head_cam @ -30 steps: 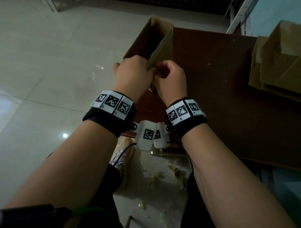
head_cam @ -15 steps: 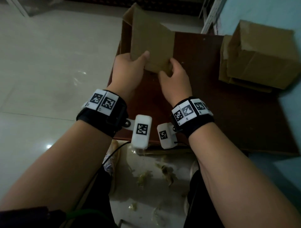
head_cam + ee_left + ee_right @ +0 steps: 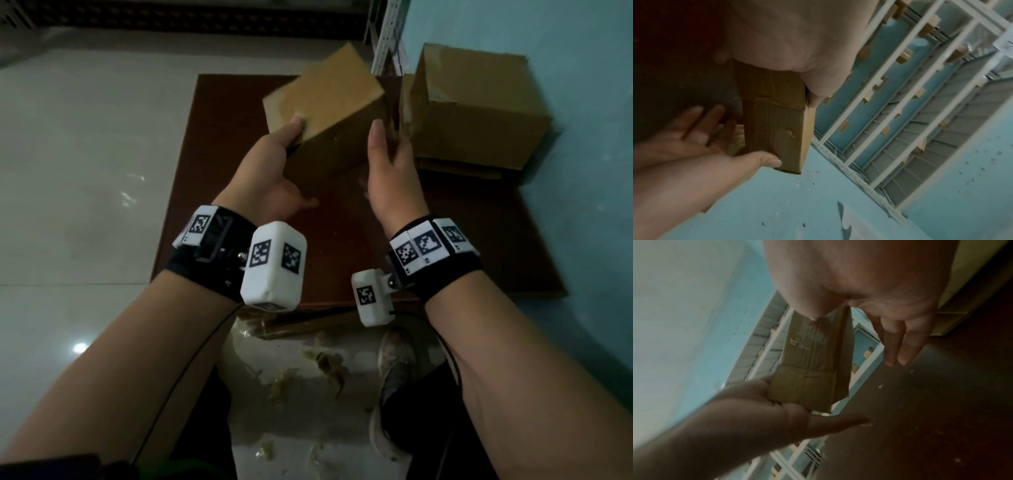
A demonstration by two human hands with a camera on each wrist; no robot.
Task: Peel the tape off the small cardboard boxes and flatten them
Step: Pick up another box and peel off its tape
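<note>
A: What is seen nearest?
B: Tape scraps (image 3: 329, 368) are scattered on the floor, below the brown table (image 3: 239, 171).
A: And the hands?
B: A small cardboard box (image 3: 329, 113) is gripped by the left hand (image 3: 274, 171) above the table. The right hand (image 3: 394, 164) is held with straight fingers beside it.
A: Farther?
B: One more box (image 3: 476, 113) is standing on flattened cardboard (image 3: 459, 169); what is inside cannot be told.
</note>
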